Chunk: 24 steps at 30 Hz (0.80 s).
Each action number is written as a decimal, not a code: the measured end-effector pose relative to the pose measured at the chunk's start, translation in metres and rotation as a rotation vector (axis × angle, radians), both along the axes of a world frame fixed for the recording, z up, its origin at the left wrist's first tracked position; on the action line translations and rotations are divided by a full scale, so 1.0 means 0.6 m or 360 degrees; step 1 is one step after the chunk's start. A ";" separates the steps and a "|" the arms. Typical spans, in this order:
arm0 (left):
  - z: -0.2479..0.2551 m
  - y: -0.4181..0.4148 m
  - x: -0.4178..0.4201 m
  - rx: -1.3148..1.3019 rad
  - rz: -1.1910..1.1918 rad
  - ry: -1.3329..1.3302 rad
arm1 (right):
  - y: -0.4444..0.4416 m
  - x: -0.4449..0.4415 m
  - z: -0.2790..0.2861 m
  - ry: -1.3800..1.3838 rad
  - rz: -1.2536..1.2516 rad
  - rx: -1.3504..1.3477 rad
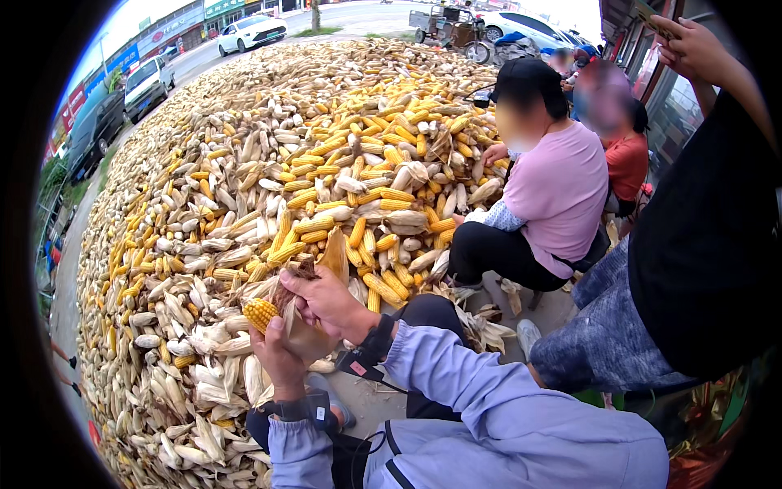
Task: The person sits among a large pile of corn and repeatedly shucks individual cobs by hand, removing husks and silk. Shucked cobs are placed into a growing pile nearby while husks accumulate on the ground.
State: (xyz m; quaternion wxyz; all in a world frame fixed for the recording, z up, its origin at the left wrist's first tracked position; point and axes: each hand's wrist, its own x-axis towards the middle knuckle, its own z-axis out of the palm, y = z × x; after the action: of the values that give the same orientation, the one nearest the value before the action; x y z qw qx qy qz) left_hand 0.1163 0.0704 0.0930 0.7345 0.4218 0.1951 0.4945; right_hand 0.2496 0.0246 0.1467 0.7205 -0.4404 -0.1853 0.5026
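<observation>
My left hand (278, 354) grips a corn cob (261, 313) whose yellow kernels show at the top, its lower part hidden by the hand and husk. Just to the right, my right hand (333, 299) is closed on dry husk (335, 253) and brown silk (305, 269), pulled away from the cob. Pale husk also hangs between both hands. Beyond the hands, husked yellow cobs (382, 287) lie on a large heap of corn, with many unhusked ears (208, 391) to the left.
A person in a pink top (562, 189) sits at the heap's right side, another in red (626, 165) behind. Close on my right stands a person in a black shirt (702, 244). Loose husks (489, 330) lie on the ground near my knees. Vehicles (252, 33) are beyond the heap.
</observation>
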 end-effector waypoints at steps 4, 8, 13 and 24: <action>-0.002 -0.006 -0.010 0.0078 0.0098 -0.0029 | -0.001 0.003 -0.016 -0.0076 -0.0021 -0.0043; -0.012 0.007 -0.023 0.0095 0.0123 0.0036 | 0.000 0.001 -0.026 -0.0001 -0.0010 -0.0043; -0.022 0.010 -0.012 0.0047 -0.0035 0.0148 | 0.000 0.007 -0.025 -0.0077 0.0079 -0.0040; -0.010 0.095 -0.030 -0.0405 0.0190 -0.0169 | -0.068 0.016 0.042 -0.0745 0.0289 0.0193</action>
State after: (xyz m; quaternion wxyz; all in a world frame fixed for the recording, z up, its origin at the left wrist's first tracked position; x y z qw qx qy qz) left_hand 0.0986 0.1272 0.0868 0.7606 0.2861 0.2418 0.5303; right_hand 0.2594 -0.0161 0.1719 0.6352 -0.4821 -0.4156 0.4375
